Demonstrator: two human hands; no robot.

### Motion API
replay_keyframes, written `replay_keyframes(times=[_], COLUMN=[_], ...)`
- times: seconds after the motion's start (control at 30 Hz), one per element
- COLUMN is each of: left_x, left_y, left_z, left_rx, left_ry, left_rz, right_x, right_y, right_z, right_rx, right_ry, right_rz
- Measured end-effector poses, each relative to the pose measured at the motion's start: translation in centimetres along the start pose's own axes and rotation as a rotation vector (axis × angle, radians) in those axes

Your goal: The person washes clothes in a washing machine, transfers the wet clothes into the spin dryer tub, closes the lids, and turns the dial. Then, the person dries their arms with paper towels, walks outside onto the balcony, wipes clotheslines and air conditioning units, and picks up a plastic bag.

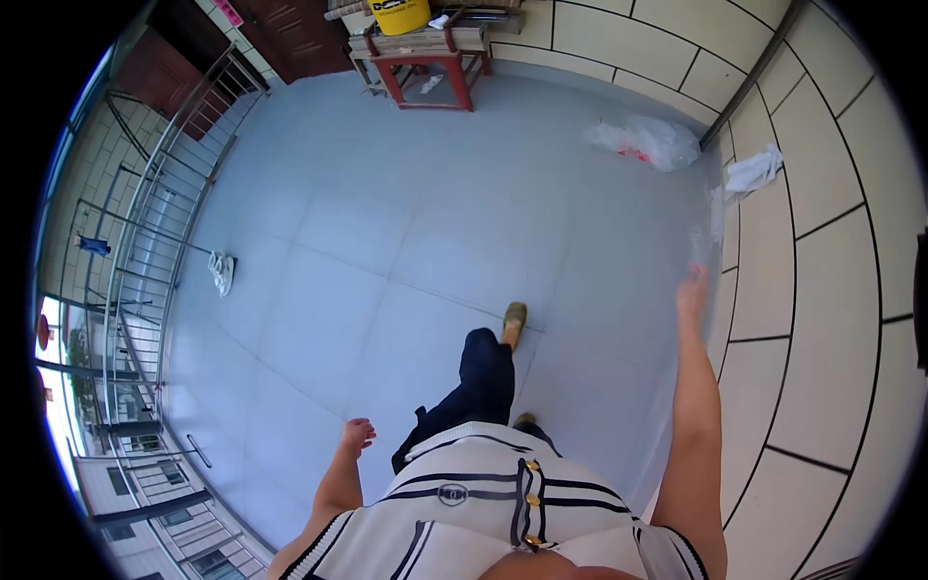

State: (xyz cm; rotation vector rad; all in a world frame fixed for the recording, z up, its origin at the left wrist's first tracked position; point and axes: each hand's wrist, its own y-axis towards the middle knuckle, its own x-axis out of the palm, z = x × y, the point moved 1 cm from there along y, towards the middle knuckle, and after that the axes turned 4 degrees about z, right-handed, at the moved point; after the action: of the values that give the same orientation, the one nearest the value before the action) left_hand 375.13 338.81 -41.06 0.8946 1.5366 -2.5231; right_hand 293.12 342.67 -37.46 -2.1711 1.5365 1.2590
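My left hand (359, 435) hangs beside my left hip, over the blue-grey floor. Its fingers are loosely curled in, and nothing shows in them. Reaching further forward, my right hand (693, 282) is close to the tiled wall on the right. Motion smears its fingers, so their pose is unclear. Just beyond it, a whitish, see-through strip (716, 215) is at the foot of the wall; I cannot tell whether the hand touches it. A white cloth (755, 169) is against the wall further ahead.
A clear plastic bag (650, 143) with something red lies in the far right corner. Ahead stands a red-legged wooden stand (425, 79) carrying a yellow bucket (398, 14). White shoes (221, 273) are by the metal railing (155, 232) on the left. One foot (515, 317) is forward mid-stride.
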Motion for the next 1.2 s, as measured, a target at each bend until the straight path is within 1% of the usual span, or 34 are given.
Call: replay_keyframes(times=[0.03,0.1,0.13,0.17,0.2,0.23,0.27,0.3,0.33,0.37,0.4,0.47,0.5,0.57,0.7,0.73,0.77,0.83,0.87,0.93,0.97,1.0,1.07,1.1,1.13,1.17,1.2], left_x=[1.1,3.8,4.8,7.5,10.2,13.1,16.4,19.6,22.2,24.8,27.5,31.7,33.4,36.3,38.7,38.3,37.6,36.5,35.9,32.9,31.0,29.2,26.3,25.4,25.1,24.8,24.7], left_y=[1.2,5.3,7.5,8.3,9.2,14.2,15.4,12.4,8.1,4.0,1.4,-4.3,-6.0,-6.4,-2.5,-1.2,0.2,3.6,5.2,9.4,11.9,14.7,22.4,27.0,31.6,35.9,39.4], left_z=[0.7,2.2,4.5,9.8,15.1,19.9,28.5,37.6,47.9,56.5,63.7,75.2,79.7,86.6,96.4,98.1,99.0,102.9,104.8,111.2,114.7,118.5,126.3,130.2,134.1,138.0,141.8], left_rx=[-0.1,-0.305,-0.007,-0.097,-0.189,-0.148,0.14,0.732,0.748,0.98,1.067,1.345,1.429,1.467,1.515,1.543,1.555,1.386,1.296,1.146,1.116,1.086,1.142,1.302,1.472,1.441,1.406], left_ry=[-0.012,-0.085,0.084,0.125,0.158,0.215,0.576,0.717,0.495,0.437,0.378,0.451,0.432,0.463,0.366,0.333,0.314,0.046,-0.092,-0.159,-0.159,-0.159,-0.073,-0.089,-0.117,-0.057,-0.001], left_rz=[-0.015,-0.027,-0.198,-0.12,-0.043,-0.168,-0.192,0.05,-0.099,-0.162,-0.296,-0.347,-0.377,-0.47,-0.155,-0.085,-0.036,-0.036,-0.034,0.183,0.247,0.31,0.403,0.544,0.684,0.692,0.7], right_x=[2.5,8.2,11.6,14.9,18.3,17.4,20.6,24.0,24.7,23.7,23.5,25.7,27.2,29.8,37.7,39.9,42.3,47.8,49.2,52.8,54.5,56.4,59.9,60.9,62.2,61.9,61.8], right_y=[2.9,6.5,7.6,8.7,9.2,9.7,10.5,11.5,13.0,14.7,16.7,20.7,23.1,28.5,37.0,39.0,40.0,43.3,44.5,48.1,49.7,51.0,53.5,54.3,54.8,55.8,55.4], right_z=[-2.7,-6.4,-8.1,-9.8,-11.4,-15.9,-16.0,-16.3,-19.0,-24.1,-28.4,-33.0,-34.9,-38.8,-43.0,-44.2,-44.9,-47.0,-48.6,-48.9,-48.3,-46.9,-42.3,-39.2,-34.8,-31.9,-27.6], right_rx=[-0.213,0.079,0.18,0.293,0.358,0.566,0.742,0.936,0.913,0.883,0.85,0.743,0.692,0.709,0.879,0.968,0.957,0.904,0.872,0.581,0.446,0.52,0.633,0.68,0.681,0.652,0.731], right_ry=[0.062,0.465,0.618,0.764,0.866,0.856,1.024,1.182,1.194,1.215,1.24,1.309,1.342,1.478,1.618,1.635,1.539,1.323,1.275,1.036,0.91,0.829,0.729,0.711,0.659,0.515,0.325], right_rz=[0.072,-0.071,-0.141,-0.198,-0.252,-0.482,-0.608,-0.737,-0.788,-0.837,-0.882,-0.901,-0.911,-1.025,-1.205,-1.26,-1.256,-1.262,-1.17,-1.173,-1.166,-1.141,-1.068,-1.017,-0.941,-0.915,-0.768])
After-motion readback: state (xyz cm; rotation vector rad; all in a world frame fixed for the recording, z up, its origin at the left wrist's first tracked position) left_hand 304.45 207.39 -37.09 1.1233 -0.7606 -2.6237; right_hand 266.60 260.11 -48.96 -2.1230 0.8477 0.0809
